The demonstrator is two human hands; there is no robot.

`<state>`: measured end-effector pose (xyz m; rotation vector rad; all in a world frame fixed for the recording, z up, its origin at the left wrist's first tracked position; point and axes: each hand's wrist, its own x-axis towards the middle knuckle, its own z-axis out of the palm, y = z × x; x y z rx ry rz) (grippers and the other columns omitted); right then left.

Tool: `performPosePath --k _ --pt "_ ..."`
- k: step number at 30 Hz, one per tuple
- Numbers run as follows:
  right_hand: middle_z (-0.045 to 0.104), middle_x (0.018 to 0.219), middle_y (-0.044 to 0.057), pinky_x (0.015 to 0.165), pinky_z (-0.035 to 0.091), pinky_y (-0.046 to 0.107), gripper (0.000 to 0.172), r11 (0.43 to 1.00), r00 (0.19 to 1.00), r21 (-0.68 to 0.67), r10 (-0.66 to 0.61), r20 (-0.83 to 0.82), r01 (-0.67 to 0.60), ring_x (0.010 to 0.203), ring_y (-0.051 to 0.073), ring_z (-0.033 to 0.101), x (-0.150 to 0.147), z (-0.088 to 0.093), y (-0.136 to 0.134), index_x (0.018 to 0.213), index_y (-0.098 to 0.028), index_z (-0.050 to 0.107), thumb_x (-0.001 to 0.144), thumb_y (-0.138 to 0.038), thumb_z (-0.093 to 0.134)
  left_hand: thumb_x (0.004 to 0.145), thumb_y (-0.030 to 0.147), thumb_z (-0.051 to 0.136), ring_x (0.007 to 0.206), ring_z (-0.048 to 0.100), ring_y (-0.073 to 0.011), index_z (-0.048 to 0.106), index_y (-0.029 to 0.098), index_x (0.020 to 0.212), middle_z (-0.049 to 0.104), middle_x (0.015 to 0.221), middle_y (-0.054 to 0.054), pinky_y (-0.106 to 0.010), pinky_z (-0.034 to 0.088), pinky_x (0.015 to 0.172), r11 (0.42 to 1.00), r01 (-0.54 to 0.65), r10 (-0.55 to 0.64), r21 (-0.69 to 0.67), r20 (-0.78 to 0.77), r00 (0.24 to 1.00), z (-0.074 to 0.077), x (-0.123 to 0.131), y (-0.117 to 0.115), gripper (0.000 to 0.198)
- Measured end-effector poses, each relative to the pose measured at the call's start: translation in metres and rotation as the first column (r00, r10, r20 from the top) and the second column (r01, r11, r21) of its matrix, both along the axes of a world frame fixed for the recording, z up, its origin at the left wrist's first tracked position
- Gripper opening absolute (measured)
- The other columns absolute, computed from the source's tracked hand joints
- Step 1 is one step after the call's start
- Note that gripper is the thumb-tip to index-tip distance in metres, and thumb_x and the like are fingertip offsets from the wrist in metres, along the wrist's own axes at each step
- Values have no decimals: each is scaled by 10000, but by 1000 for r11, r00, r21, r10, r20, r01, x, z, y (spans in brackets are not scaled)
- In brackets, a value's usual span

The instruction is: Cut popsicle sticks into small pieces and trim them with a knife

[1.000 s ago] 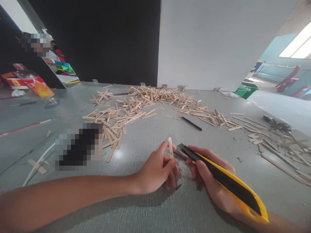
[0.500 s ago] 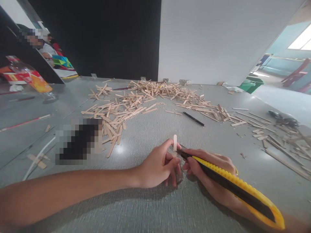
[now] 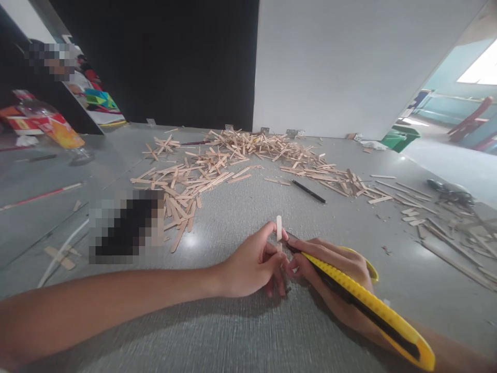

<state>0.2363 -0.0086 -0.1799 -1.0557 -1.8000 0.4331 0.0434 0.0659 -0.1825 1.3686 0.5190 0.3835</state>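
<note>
Between the fingers and thumb of my left hand (image 3: 256, 264), a pale wooden craft stick (image 3: 279, 228) is held upright, its rounded end pointing up. My right hand (image 3: 337, 274) is closed around a yellow and black utility knife (image 3: 361, 298). The knife slants from the lower right up to the stick, with its blade end at the stick's side beside my left fingers. Fingers partly hide the lower part of the stick and the blade. The fingertips of both hands are close together, just above the grey tabletop (image 3: 217, 331).
Loose craft sticks (image 3: 209, 166) lie in a wide heap toward the back. A black pen (image 3: 309, 191) rests in front of them. Cut strips (image 3: 458, 254) lie at right. A juice bottle (image 3: 62, 129) lies at left, near a blurred-out dark object (image 3: 126, 225). A black and white panel (image 3: 310, 62) stands behind.
The knife has rotated in my right hand, its rear end swinging left and its blade end pressing closer to the stick. My left hand and the stick have barely moved.
</note>
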Motion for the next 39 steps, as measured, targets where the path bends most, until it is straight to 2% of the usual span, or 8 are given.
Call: performPosePath --k 5,10,14,25,32,35,39 --pt "721 886 6 626 541 228 277 1000 1000 28 -2 10 2 690 103 691 -1 -1 0 1237 -214 725 995 -117 630 1086 289 464 542 668 -107 373 262 1118 652 803 31 -149 489 435 1000 -15 15 11 20 1000 -1 0 -1 101" --pt "731 852 -1 605 533 247 231 999 999 -11 -43 -2 43 657 115 688 -4 -2 1 1198 -214 737 992 -159 647 1079 353 502 531 663 -109 372 269 1133 640 786 38 -157 488 447 998 -57 56 32 31 998 -1 -3 -4 164" --pt "737 779 -21 596 528 245 196 994 995 -66 -93 -22 91 617 113 686 -8 1 1 1145 -225 758 1003 -190 628 1067 389 518 536 669 -121 369 269 1120 659 806 18 -170 502 448 996 -79 77 39 37 996 -4 -3 -6 199" --pt "756 680 -21 551 545 197 180 975 985 -196 -130 -110 106 539 109 713 -15 11 2 1056 -229 787 1016 -256 614 1067 447 513 572 663 -122 375 265 1120 640 803 23 -225 573 532 994 -83 79 67 57 995 -6 -3 -6 235" --pt "771 652 8 507 558 177 233 934 972 -354 -129 -199 52 498 117 700 -13 15 3 1011 -187 797 1007 -350 631 1063 465 522 586 673 -124 381 258 1112 629 794 24 -222 582 539 994 -84 81 64 59 995 -5 -3 -6 256" --pt "775 667 1 527 561 188 213 946 977 -319 -118 -179 56 522 121 713 -11 12 3 1062 -196 793 1011 -321 629 1059 487 521 571 668 -123 376 255 1117 638 794 20 -229 585 535 995 -84 81 59 62 995 -5 -2 -5 279" --pt "746 740 -9 606 540 235 182 982 995 -188 -37 -89 19 611 118 698 -8 7 3 1113 -216 767 1025 -243 610 1047 501 544 543 665 -128 372 266 1127 657 793 24 -227 566 502 996 -79 76 45 63 995 -4 -1 -4 302"
